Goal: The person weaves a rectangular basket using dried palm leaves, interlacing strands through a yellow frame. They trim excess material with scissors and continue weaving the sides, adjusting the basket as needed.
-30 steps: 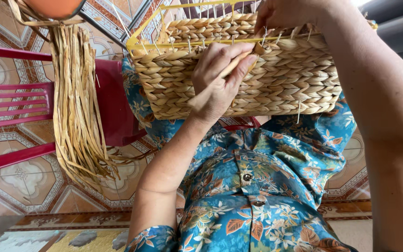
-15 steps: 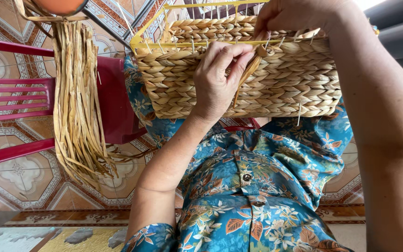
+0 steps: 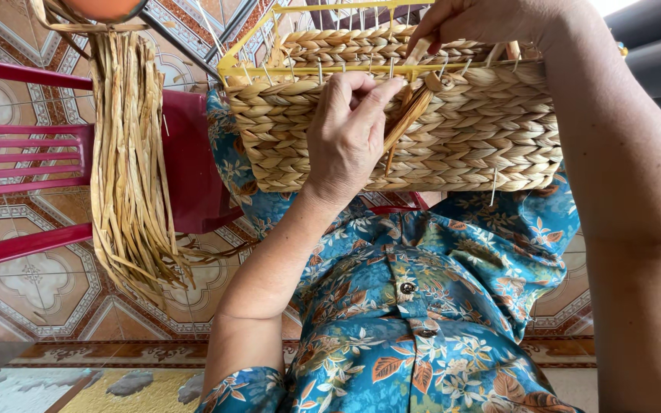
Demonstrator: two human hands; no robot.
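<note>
A rectangular woven straw basket on a yellow wire frame rests on my lap, against my blue flowered shirt. My left hand lies on the basket's near side and pinches a loose straw strand between thumb and fingers, just under the rim. My right hand reaches over the top rim and grips the upper end of a straw strand where it meets the braided edge. The basket's inside is hidden.
A thick bundle of dried straw strands hangs down at the left, over a red plastic chair. Patterned floor tiles lie below. An orange round object shows at the top left edge.
My left hand has slid a little up the basket's side toward the rim, with the strand still pinched. My right hand stays at the rim.
</note>
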